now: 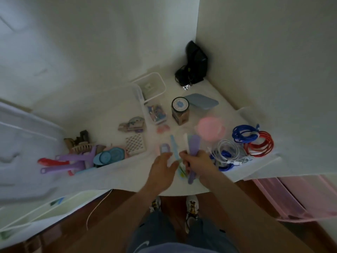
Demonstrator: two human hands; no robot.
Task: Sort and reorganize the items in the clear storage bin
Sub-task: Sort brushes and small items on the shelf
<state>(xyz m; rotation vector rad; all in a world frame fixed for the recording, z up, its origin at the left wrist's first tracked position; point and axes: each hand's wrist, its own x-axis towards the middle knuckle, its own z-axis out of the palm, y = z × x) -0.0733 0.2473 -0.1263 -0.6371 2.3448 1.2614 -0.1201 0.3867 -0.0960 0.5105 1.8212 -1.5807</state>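
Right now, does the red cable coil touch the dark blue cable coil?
Touching. In the head view the red cable coil overlaps the blue cable coil at their shared edge, with no gap visible between them.

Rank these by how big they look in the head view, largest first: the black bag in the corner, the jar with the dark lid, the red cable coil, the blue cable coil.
1. black bag
2. jar
3. red cable coil and blue cable coil look about equal; they overlap, so I won't rank them.
The bag sits farthest from the camera, so it is likely truly largest.
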